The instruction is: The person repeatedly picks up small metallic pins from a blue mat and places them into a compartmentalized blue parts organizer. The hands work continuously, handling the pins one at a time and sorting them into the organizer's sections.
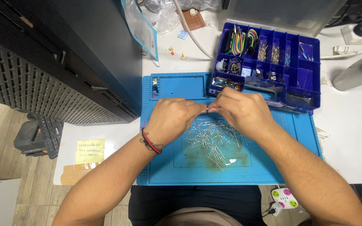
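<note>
HOLD: left hand [173, 118] and right hand [240, 112] fingers pinch one thin wire-leaded component [207, 109] | RISK: slip drops it into loose silver lead pile [212, 138] directly beneath fingers, on blue silicone mat [281, 163]

Two hands, the left [173, 118] and the right [241, 112]. One blue work mat [164, 167]. One blue compartment box [304, 79]. One yellow sticky note [90, 151]. One metal cylinder [359, 71]. One power strip [285, 198]. Wire-leaded components [210, 140]: too many to count.

Blue mat [168, 167] bare at near edge and left strip: open passage. Wire-lead pile [212, 140] covers mat centre. Blue parts box [311, 90] blocks far right; black cabinet [84, 54] walls left; metal cylinder [357, 71] far right.
</note>
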